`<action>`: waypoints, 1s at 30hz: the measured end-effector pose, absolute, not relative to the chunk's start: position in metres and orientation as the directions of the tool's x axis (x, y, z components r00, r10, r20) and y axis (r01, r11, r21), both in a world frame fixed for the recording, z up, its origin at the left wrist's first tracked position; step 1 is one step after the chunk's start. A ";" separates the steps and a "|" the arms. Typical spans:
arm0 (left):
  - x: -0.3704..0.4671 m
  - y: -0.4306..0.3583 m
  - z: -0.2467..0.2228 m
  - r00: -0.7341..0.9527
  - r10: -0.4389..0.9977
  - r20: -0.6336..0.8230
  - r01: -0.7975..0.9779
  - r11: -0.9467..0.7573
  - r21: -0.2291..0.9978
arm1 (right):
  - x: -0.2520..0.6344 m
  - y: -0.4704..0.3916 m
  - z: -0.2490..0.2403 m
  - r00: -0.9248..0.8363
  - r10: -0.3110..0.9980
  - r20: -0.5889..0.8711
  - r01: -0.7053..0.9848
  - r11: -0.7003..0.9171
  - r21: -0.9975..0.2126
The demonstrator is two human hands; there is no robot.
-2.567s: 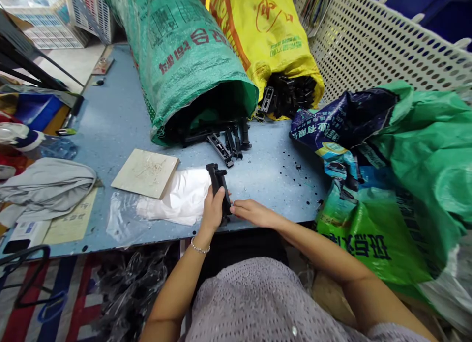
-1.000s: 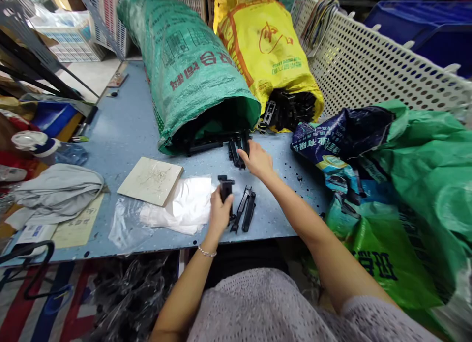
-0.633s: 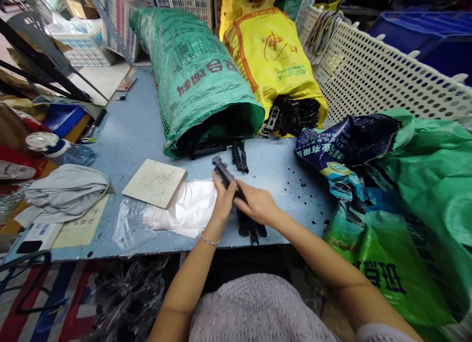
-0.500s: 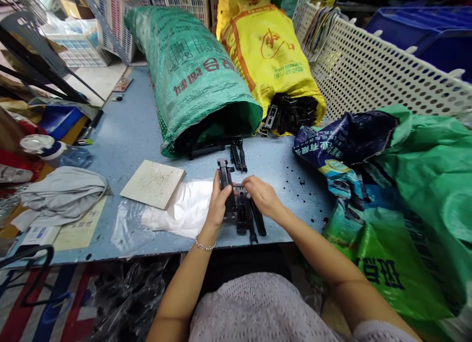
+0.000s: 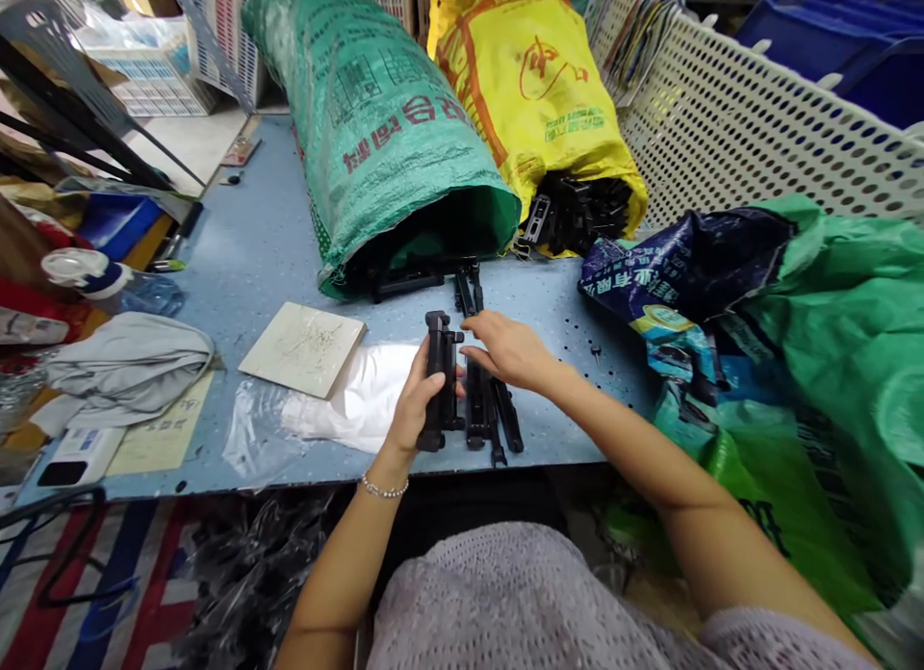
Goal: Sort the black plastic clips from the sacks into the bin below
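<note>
My left hand (image 5: 417, 400) is wrapped round a black plastic part (image 5: 436, 386), held roughly upright above the table's front edge. My right hand (image 5: 505, 347) is just right of the part's upper end, thumb and forefinger apart, with nothing visible between them. Beneath and beside it lie more black parts (image 5: 509, 415) on the blue table. Another pair of black pieces (image 5: 466, 290) rests farther back, by the mouth of the green sack (image 5: 404, 131).
A yellow sack (image 5: 541, 83) full of black parts stands behind. A square tile (image 5: 303, 347) and white plastic bag (image 5: 372, 396) lie left of my hands. Grey cloth (image 5: 130, 367) and a bottle (image 5: 115, 280) are farther left. Crumpled bags (image 5: 722, 285) cover the right side.
My right hand has moved up and its thumb and forefinger have spread. The black part in my left hand has turned and come slightly nearer. The camera view has shifted a little.
</note>
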State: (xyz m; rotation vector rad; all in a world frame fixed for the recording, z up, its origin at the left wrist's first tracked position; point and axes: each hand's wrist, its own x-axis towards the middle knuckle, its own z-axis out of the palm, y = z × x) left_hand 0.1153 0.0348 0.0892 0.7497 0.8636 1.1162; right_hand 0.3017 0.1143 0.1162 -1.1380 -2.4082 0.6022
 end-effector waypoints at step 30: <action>0.136 0.018 0.003 -0.234 0.959 -0.159 -0.011 0.161 0.987 | 0.286 0.174 0.074 -0.182 0.980 -0.086 0.941 0.148 -0.304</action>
